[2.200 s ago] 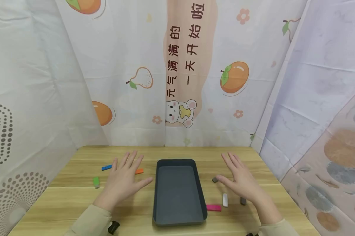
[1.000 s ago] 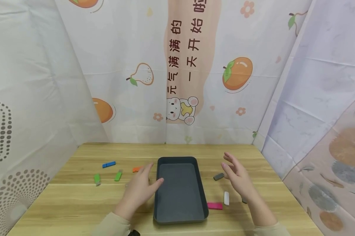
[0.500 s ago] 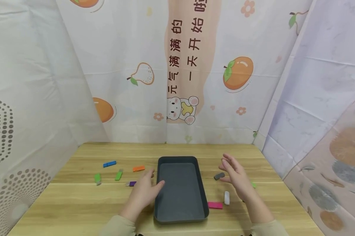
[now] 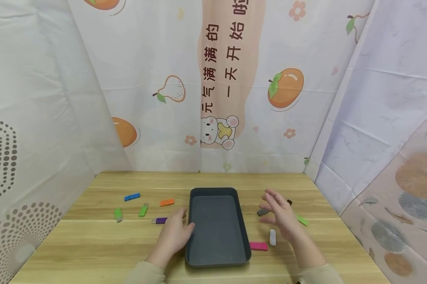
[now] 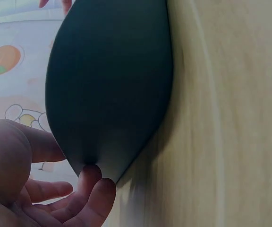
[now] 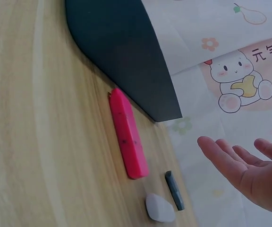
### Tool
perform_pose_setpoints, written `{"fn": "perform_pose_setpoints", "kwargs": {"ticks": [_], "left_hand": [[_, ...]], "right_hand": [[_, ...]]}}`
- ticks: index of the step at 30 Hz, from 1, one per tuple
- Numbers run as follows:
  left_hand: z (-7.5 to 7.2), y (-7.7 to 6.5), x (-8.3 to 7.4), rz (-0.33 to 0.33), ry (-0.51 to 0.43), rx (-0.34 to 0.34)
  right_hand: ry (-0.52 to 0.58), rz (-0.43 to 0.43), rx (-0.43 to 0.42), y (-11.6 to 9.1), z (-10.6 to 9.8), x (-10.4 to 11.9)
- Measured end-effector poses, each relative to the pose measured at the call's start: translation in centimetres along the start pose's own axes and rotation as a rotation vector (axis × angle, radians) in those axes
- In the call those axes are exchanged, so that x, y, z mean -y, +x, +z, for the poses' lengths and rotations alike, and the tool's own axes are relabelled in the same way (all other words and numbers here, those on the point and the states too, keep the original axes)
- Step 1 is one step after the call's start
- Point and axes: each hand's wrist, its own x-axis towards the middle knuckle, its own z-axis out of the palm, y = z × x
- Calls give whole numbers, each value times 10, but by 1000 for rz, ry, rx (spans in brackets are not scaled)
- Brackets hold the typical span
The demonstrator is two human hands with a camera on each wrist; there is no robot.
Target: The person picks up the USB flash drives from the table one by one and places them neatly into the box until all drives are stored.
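Note:
A dark grey rectangular tray [image 4: 217,232] lies at the middle of the wooden table. My left hand [image 4: 174,232] grips its left side, the thumb over the rim and curled fingers [image 5: 100,201] against the outer wall in the left wrist view. To the tray's right, my right hand [image 4: 284,219] hovers with relaxed fingers and holds nothing. Below and near it lie a dark grey USB stick [image 4: 262,212], a white USB stick [image 4: 273,238] and a pink USB stick [image 6: 128,137], the pink one close to the tray's wall.
Left of the tray lie USB sticks: blue [image 4: 132,197], orange [image 4: 167,202], purple [image 4: 161,221] and two green ones, one [image 4: 118,214] left of the other [image 4: 143,210]. Another green stick [image 4: 302,220] and a black item [image 4: 289,202] are partly behind the right hand. Printed curtains surround the table.
My left hand has come down and right from above the left sticks onto the tray's left side. The right hand has shifted slightly, its fingers bending more. Tray and sticks stay put.

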Motion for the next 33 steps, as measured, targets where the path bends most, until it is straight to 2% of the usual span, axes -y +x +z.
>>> {"fn": "perform_pose_setpoints", "kwargs": {"ticks": [4,13,15,26,33], "left_hand": [[-1,-1,1,15,4,2],[1,-1,3,-18,-20,41],[2,-1,3,-29,-28,51],[3,-6,4,7,-44,54],[3,-6,5,-22,-47,64]], "right_hand": [[6,28,-14,3,3,-4],[-52,51,-48,7,2,-12],[-69,52,-51,8,2,-14],[-197,60,-53,13,-2,-18],[-284,39,-44,16,-3,-13]]}}
